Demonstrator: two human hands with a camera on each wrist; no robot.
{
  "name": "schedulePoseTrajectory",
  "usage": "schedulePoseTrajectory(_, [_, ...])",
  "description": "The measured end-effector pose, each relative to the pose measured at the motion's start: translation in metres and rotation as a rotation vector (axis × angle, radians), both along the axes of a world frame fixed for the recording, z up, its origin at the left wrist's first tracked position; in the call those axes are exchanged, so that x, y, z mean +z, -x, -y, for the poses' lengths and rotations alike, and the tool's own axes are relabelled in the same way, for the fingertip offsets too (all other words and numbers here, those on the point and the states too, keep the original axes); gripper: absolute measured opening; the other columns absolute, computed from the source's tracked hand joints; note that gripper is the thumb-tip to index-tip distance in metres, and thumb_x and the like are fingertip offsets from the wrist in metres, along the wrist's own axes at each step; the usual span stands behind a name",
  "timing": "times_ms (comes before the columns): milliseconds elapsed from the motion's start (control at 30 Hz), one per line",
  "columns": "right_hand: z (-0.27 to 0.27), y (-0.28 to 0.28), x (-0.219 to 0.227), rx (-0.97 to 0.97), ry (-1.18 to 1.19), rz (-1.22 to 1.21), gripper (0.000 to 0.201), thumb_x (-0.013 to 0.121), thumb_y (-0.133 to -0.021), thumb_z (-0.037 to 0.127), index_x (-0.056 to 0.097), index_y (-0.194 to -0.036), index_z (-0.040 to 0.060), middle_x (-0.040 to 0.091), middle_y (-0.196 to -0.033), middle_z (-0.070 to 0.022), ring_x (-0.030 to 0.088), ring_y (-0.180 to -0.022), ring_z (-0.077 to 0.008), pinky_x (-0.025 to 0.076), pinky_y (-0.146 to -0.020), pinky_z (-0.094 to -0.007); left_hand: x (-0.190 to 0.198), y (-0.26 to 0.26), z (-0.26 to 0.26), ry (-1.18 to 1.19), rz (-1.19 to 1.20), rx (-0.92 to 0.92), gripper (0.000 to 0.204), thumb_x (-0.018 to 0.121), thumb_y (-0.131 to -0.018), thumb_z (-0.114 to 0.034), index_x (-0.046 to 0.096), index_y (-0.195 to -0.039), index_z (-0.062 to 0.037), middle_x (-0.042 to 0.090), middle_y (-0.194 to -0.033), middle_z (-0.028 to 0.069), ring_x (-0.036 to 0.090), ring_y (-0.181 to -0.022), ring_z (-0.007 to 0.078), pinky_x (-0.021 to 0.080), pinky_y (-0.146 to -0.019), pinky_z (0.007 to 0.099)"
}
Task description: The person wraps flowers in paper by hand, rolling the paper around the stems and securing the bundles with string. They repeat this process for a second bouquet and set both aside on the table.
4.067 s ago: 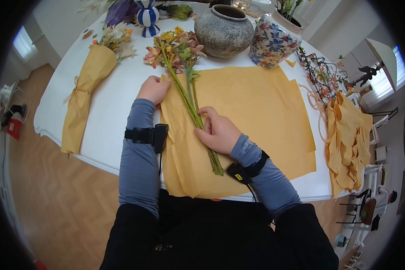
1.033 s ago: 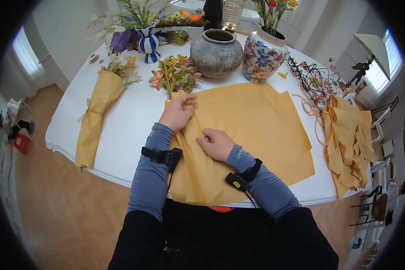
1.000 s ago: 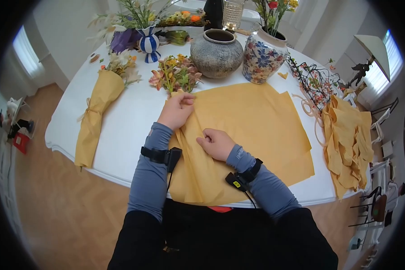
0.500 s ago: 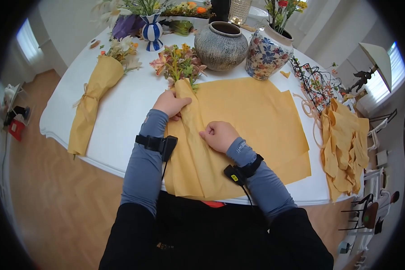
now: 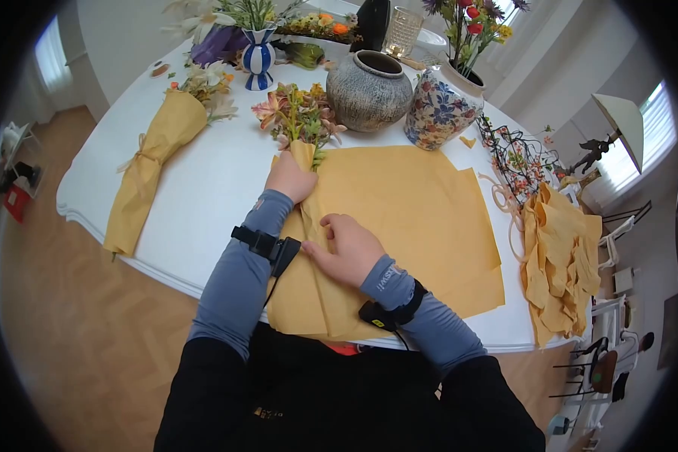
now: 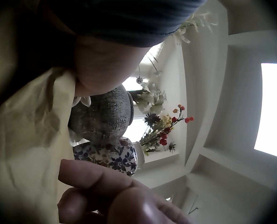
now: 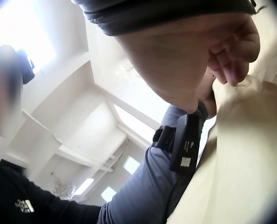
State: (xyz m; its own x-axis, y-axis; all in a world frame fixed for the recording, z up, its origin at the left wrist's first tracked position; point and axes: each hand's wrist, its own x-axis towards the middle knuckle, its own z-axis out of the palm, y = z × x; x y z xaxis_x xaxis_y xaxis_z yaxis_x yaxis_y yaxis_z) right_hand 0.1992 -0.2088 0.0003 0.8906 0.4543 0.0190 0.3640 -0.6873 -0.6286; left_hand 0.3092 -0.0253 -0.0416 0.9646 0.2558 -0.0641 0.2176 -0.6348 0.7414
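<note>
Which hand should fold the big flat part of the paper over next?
Probably the right hand: it's nearer the flat paper, which spreads out on its side. The left hand is up at the rolled part, just below the flowers.

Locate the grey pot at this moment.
In the head view, the grey pot stands near the top middle, toward the far side of the white table, with the flowered vase just right and the bunch of flowers just left.
</note>
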Motion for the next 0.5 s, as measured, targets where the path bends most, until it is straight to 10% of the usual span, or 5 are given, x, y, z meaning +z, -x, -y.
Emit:
schedulePoseTrajectory(333, [-0.021, 0.007, -0.002, 0.045, 0.429, 0.096, 0.045, 0.064, -0.087, 0.032, 0.056, -0.112, -0.0059, 0.063, -0.107, -0.0252, 0.066, -0.098, -0.0408, 0.054, -0.088, -0.0463, -0.008, -0.004, -0.005, 0.040, 0.016, -0.027, 0.072, 0.072, -0.078, -0.028, 0.044, -0.132, 0.0106, 0.062, -0.123, 0.0322, 0.059, -0.120, 0.0429, 0.047, -0.104, 0.0430])
schedulePoseTrajectory(500, [-0.007, -0.009, -0.018, 0.087, 0.258, 0.083, 0.033, 0.059, -0.088, 0.023, 0.057, -0.105, -0.0061, 0.069, -0.095, -0.0264, 0.068, -0.092, -0.0412, 0.056, -0.084, -0.0469, 0.006, 0.004, -0.003, 0.370, 0.016, -0.073, 0.067, 0.075, -0.080, -0.025, 0.046, -0.129, 0.0097, 0.068, -0.107, 0.0241, 0.074, -0.081, 0.0326, 0.062, -0.062, 0.0396])
